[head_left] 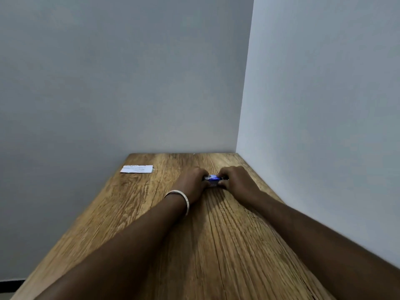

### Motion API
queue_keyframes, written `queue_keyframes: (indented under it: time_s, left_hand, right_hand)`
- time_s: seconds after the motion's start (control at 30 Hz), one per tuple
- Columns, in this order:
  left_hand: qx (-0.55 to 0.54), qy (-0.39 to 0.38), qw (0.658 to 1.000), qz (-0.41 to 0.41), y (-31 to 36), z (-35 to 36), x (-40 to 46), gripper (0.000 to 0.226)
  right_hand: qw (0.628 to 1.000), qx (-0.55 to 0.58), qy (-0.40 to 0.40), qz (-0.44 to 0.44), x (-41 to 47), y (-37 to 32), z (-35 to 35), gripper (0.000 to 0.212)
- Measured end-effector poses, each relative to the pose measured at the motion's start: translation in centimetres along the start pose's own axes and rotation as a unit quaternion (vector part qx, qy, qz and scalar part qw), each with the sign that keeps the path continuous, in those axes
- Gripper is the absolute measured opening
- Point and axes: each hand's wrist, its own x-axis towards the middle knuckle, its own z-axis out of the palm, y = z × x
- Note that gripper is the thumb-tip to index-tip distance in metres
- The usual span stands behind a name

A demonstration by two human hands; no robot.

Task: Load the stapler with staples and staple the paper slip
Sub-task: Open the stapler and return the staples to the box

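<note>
A small blue object (213,178), either the stapler or a staple box, lies on the wooden table (151,213) far from me. My left hand (191,182) grips its left end with curled fingers. My right hand (236,180) grips its right end the same way. Most of the object is hidden between the two hands. A white paper slip (137,169) with printed lines lies flat near the table's far left edge, apart from both hands.
The table stands in a corner, with a grey wall (108,72) behind it and another wall (324,105) along its right side. A metal bangle (184,200) sits on my left wrist. The table's left edge drops off to a dark floor.
</note>
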Motion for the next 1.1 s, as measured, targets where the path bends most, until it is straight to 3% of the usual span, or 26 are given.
queue_keyframes:
  time_s: [0.4,0.7,1.0,1.1]
  left_hand:
    - [0.044,0.010,0.999,-0.008,-3.2,4.7,9.4,0.025]
    - [0.056,0.038,0.998,-0.006,-4.1,6.3,10.9,0.024]
    - [0.086,0.047,0.995,0.010,-3.9,6.3,10.6,0.026]
    - [0.083,0.040,0.996,-0.001,-3.9,6.3,10.5,0.028]
  right_hand:
    - [0.999,-0.034,0.030,0.011,8.8,4.8,3.0,0.009]
    - [0.998,-0.030,0.050,0.005,10.0,6.1,4.1,0.012]
    - [0.998,-0.016,0.061,-0.009,9.8,6.0,4.2,0.022]
    - [0.998,0.000,0.062,0.000,9.6,6.1,4.3,0.035]
